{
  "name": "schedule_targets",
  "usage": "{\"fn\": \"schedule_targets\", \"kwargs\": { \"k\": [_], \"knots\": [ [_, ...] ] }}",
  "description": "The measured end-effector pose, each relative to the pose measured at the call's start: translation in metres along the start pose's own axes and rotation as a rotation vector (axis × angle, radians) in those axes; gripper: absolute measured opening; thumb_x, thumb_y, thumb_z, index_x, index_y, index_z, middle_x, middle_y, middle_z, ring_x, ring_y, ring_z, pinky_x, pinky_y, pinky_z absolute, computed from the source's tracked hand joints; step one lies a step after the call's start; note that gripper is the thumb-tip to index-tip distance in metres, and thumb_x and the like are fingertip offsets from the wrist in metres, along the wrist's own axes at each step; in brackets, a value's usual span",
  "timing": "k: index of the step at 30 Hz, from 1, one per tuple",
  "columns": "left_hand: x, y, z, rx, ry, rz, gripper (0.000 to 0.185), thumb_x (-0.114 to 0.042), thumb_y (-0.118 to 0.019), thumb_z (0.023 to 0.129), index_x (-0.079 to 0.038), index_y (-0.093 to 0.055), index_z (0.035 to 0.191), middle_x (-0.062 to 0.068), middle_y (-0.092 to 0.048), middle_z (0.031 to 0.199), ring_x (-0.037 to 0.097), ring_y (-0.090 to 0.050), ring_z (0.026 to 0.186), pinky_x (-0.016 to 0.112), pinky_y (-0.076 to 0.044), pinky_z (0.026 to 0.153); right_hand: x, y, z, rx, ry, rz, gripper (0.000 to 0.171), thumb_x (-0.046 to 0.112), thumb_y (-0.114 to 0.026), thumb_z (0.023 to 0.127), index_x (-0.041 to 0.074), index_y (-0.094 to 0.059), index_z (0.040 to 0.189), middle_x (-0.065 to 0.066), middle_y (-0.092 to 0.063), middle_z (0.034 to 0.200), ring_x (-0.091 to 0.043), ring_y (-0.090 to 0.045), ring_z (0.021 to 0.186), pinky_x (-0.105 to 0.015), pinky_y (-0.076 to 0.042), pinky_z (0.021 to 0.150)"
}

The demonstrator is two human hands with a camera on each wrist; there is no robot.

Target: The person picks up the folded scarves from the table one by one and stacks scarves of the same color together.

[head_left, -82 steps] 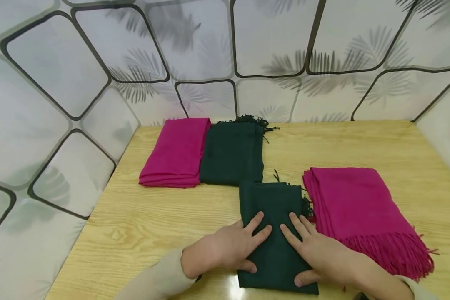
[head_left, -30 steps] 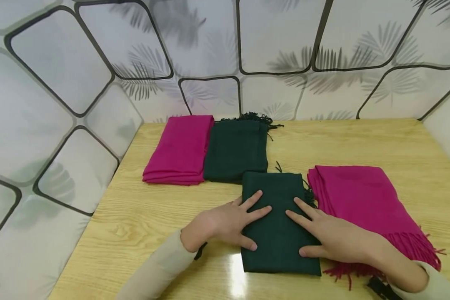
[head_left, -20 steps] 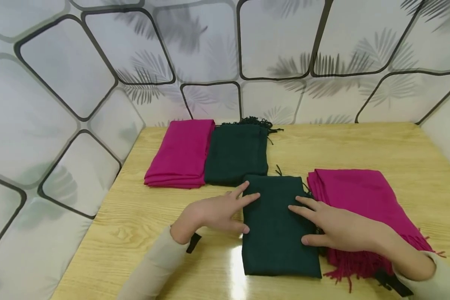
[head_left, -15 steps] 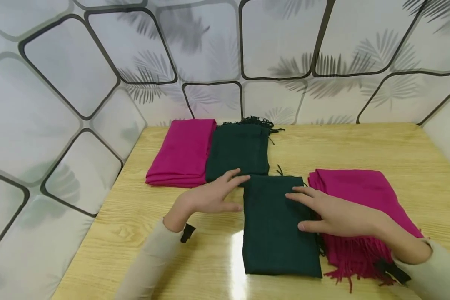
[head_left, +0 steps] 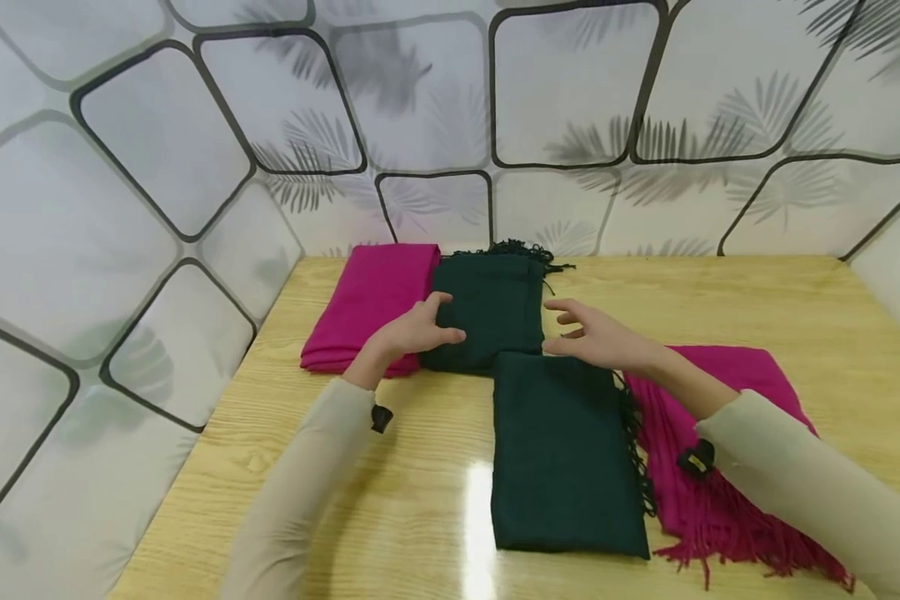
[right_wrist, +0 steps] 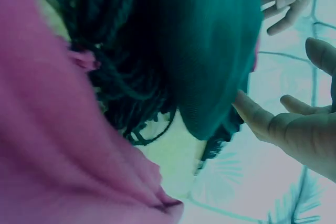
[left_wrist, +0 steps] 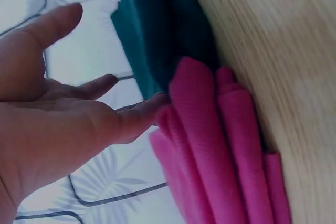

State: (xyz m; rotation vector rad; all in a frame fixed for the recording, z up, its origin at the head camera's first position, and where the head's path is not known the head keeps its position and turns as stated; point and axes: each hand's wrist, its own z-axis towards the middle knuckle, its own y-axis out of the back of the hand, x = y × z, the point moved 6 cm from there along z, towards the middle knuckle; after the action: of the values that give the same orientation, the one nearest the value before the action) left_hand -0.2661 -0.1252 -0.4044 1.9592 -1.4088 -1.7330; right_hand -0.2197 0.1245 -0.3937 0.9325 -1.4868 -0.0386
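Note:
A folded dark green scarf point(head_left: 566, 458) lies flat in the middle of the wooden table point(head_left: 720, 300). Behind it lies a second folded green scarf point(head_left: 495, 312) with a folded magenta scarf point(head_left: 363, 300) at its left. My left hand point(head_left: 433, 325) is open at that far green scarf's left edge. In the left wrist view its fingertips point(left_wrist: 155, 103) touch the seam between the green scarf point(left_wrist: 152, 30) and the magenta scarf point(left_wrist: 220, 145). My right hand point(head_left: 564, 329) hovers open and empty by the far scarf's right edge, over the near scarf's far end.
A larger magenta scarf point(head_left: 697, 517) with fringe lies right of the near green scarf, partly under my right forearm. Patterned wall panels point(head_left: 570, 100) close off the table at the back and both sides. Bare tabletop shows at the right rear and front left.
Both hands have lifted off the near green scarf and moved away from me to the far green scarf, one on each side. The near scarf stays flat where it was.

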Motion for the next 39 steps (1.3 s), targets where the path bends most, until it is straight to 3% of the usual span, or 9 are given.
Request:
{"fn": "schedule_targets", "kwargs": {
  "k": [2, 6, 10, 16, 24, 28, 31, 35, 39],
  "knots": [
    [0.001, -0.003, 0.007, 0.032, 0.038, 0.072, 0.082, -0.030, -0.069, 0.092, -0.011, -0.022, 0.156, 0.017, -0.025, 0.159, 0.034, -0.024, 0.144, 0.054, -0.032, 0.113, -0.005, 0.001, 0.011, 0.009, -0.056, 0.035, 0.077, 0.031, -0.061, 0.100, 0.006, -0.017, 0.158, -0.034, -0.025, 0.154, -0.049, -0.040, 0.136, -0.060, -0.041, 0.103],
    [0.000, -0.016, 0.017, 0.092, 0.095, 0.332, 0.085, -0.035, -0.072, 0.089, -0.017, -0.025, 0.158, 0.020, -0.018, 0.160, 0.039, -0.020, 0.144, 0.057, -0.033, 0.111, -0.010, -0.003, 0.028, 0.058, -0.099, 0.044, 0.077, 0.033, -0.060, 0.100, 0.013, -0.016, 0.160, -0.029, -0.020, 0.158, -0.046, -0.026, 0.144, -0.063, -0.033, 0.108],
    [-0.006, -0.028, 0.025, 0.076, 0.132, 0.477, 0.084, -0.038, -0.070, 0.091, -0.019, -0.024, 0.159, 0.023, -0.010, 0.161, 0.044, -0.012, 0.144, 0.059, -0.034, 0.110, -0.011, -0.006, 0.042, 0.064, -0.073, 0.005, 0.074, 0.031, -0.059, 0.100, 0.011, -0.018, 0.159, -0.024, -0.013, 0.162, -0.047, -0.014, 0.147, -0.066, -0.024, 0.111],
    [-0.014, -0.035, 0.039, 0.009, 0.130, 0.494, 0.083, -0.043, -0.068, 0.092, -0.022, -0.024, 0.159, 0.022, -0.012, 0.161, 0.044, -0.013, 0.144, 0.055, -0.032, 0.113, -0.014, -0.004, 0.056, 0.029, -0.067, -0.017, 0.073, 0.025, -0.058, 0.101, 0.004, -0.018, 0.158, -0.027, -0.013, 0.161, -0.049, -0.019, 0.145, -0.063, -0.025, 0.112],
    [-0.021, -0.042, 0.052, 0.018, 0.065, 0.521, 0.084, -0.049, -0.068, 0.091, -0.022, -0.027, 0.159, 0.021, -0.017, 0.160, 0.043, -0.016, 0.143, 0.056, -0.031, 0.113, -0.030, 0.008, 0.060, -0.023, -0.115, -0.033, 0.077, 0.022, -0.061, 0.099, 0.001, -0.015, 0.158, -0.029, -0.012, 0.161, -0.048, -0.017, 0.146, -0.063, -0.025, 0.112],
    [-0.018, -0.037, 0.058, 0.034, -0.015, 0.425, 0.075, -0.048, -0.064, 0.094, -0.020, -0.032, 0.156, 0.018, -0.016, 0.162, 0.043, -0.014, 0.145, 0.058, -0.028, 0.114, -0.034, 0.014, 0.061, -0.017, -0.148, 0.049, 0.081, 0.022, -0.061, 0.099, 0.004, -0.009, 0.159, -0.031, -0.006, 0.161, -0.051, -0.018, 0.144, -0.063, -0.031, 0.109],
    [-0.013, -0.025, 0.060, -0.002, -0.057, 0.350, 0.065, -0.042, -0.064, 0.095, -0.017, -0.040, 0.151, 0.017, -0.020, 0.160, 0.043, -0.018, 0.143, 0.057, -0.029, 0.113, -0.037, 0.017, 0.062, -0.015, -0.180, 0.132, 0.085, 0.021, -0.062, 0.098, 0.008, -0.004, 0.160, -0.034, -0.002, 0.160, -0.053, -0.021, 0.143, -0.063, -0.037, 0.104],
    [-0.005, -0.015, 0.063, -0.060, -0.035, 0.344, 0.067, -0.039, -0.071, 0.091, -0.019, -0.043, 0.149, 0.017, -0.020, 0.160, 0.043, -0.022, 0.140, 0.056, -0.032, 0.110, -0.040, 0.016, 0.067, -0.017, -0.233, 0.220, 0.092, 0.019, -0.065, 0.096, 0.014, 0.001, 0.161, -0.035, -0.005, 0.159, -0.053, -0.029, 0.140, -0.064, -0.041, 0.100],
    [0.000, -0.013, 0.067, -0.070, -0.010, 0.350, 0.077, -0.040, -0.074, 0.088, -0.021, -0.037, 0.153, 0.017, -0.013, 0.164, 0.048, -0.016, 0.144, 0.059, -0.028, 0.113, -0.041, 0.008, 0.074, 0.025, -0.283, 0.270, 0.101, 0.018, -0.069, 0.094, 0.022, 0.006, 0.161, -0.030, 0.000, 0.161, -0.052, -0.028, 0.140, -0.065, -0.041, 0.099]
  ]
}}
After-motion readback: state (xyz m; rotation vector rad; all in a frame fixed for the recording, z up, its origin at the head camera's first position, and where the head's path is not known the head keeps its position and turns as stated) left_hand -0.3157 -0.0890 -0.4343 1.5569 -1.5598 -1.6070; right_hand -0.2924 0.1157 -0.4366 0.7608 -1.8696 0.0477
